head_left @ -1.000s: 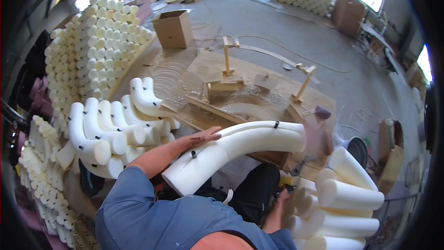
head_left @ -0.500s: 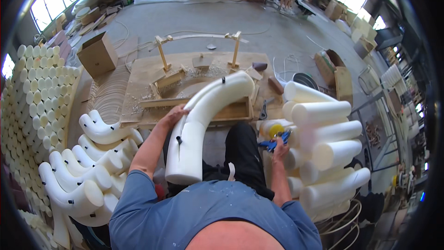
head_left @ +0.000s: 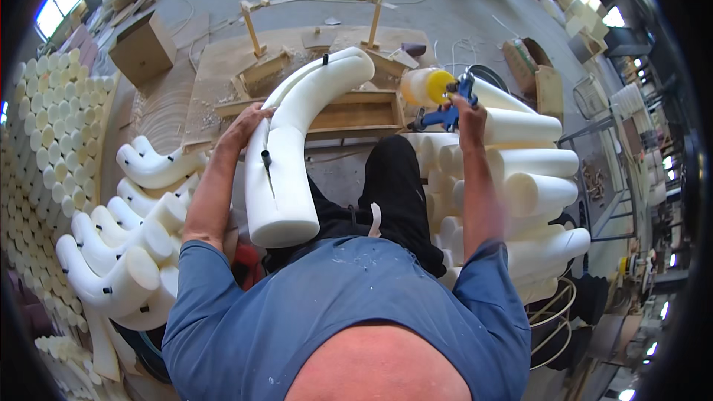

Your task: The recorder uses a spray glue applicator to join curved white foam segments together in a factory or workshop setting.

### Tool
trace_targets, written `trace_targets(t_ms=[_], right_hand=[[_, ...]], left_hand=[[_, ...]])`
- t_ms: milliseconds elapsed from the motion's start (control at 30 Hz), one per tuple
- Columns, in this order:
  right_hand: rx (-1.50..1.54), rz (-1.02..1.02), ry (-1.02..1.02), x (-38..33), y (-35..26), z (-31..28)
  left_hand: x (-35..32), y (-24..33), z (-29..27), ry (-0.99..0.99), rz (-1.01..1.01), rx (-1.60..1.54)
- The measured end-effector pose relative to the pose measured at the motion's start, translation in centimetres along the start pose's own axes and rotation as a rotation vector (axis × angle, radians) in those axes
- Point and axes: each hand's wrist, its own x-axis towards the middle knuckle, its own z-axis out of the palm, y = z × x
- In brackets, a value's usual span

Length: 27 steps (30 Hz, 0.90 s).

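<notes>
- Where the counter (head_left: 215,67) spreads beyond the person's legs (head_left: 394,186), the held tube covers part of it; whether that tube touches the wood cannot be told.
- White rolls (head_left: 523,126) lie stacked at the right; the gun arm needs room above them so nothing gets knocked. The lowest ones are partly covered.
- Bent tubes (head_left: 122,278) lie heaped at the left, some masked by the left forearm.
- The curved tube (head_left: 282,171) lies slantwise over the lap, its near end toward the shirt, its far end over the counter. A steady, light hold suits it best, since foam would dent or roll. Its underside is hidden.
- The blue gun (head_left: 460,96), with its yellow-capped cup (head_left: 423,87), is best kept level and clear of the tube. Its trigger is hard to make out.
- The right hand (head_left: 471,115) has its fingers wrapped round the gun's handle.
- The left hand (head_left: 246,125) lies on the tube's left side, fingertips by the slit (head_left: 272,182); whether they grip cannot be told, and the thumb is unclear.
- Two black clips, near (head_left: 266,157) and far (head_left: 325,59), stand along the slit; how deep they go is hidden.
</notes>
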Motion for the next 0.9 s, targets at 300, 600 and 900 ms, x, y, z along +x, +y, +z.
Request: trace_targets(t_ms=[300, 600, 900], right_hand=[[-0.335, 0.210, -0.423, 2.5, 0.6, 8.9], [-0.200, 0.176, -0.675, 0.7, 2.2, 10.3], [0.047, -0.008, -0.627, -1.8, 6.9, 11.6]], left_hand=[[-4.4, -1.8, 1.9, 0.175, -0.031, 0.038], [-4.8, -0.8, 1.3, 0.333, 0.111, 0.584], [4.4, 9.5, 8.0, -0.078, 0.619, 0.508]])
